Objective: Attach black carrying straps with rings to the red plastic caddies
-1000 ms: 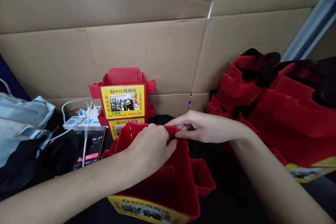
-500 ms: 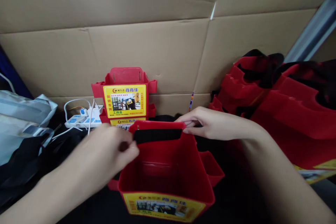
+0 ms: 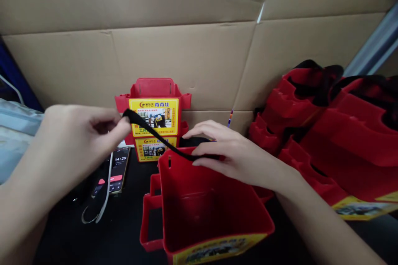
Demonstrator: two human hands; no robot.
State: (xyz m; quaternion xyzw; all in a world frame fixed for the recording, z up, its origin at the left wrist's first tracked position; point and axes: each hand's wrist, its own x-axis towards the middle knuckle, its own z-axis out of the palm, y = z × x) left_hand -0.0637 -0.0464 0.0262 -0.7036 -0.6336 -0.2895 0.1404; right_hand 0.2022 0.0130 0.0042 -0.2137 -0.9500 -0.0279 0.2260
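In front of me stands a red plastic tool box point(image 3: 199, 207), its mouth toward me and a yellow label on its front. A black webbing strap point(image 3: 155, 133) runs from its back wall up to the left. My left hand point(image 3: 77, 145) pinches the strap's end, raised above the table left of the box. At the back rim, my right hand point(image 3: 220, 149) has the strap between thumb and fingers. A slot shows bare in the left of the back wall. Where the strap meets the right side is hidden behind my right hand.
Behind stand stacked red tool boxes point(image 3: 154, 118) with yellow labels. More red boxes with black straps point(image 3: 351, 128) are on the right. A phone point(image 3: 116, 172) and a white cable point(image 3: 108, 186) lie at left, near pale plastic bags point(image 3: 18, 132). Cardboard point(image 3: 186, 58) forms the back wall.
My left hand has moved left and up, drawing the strap's end out from the back wall. My right hand has shifted onto the strap. The box has turned slightly, and the phone has come into view.
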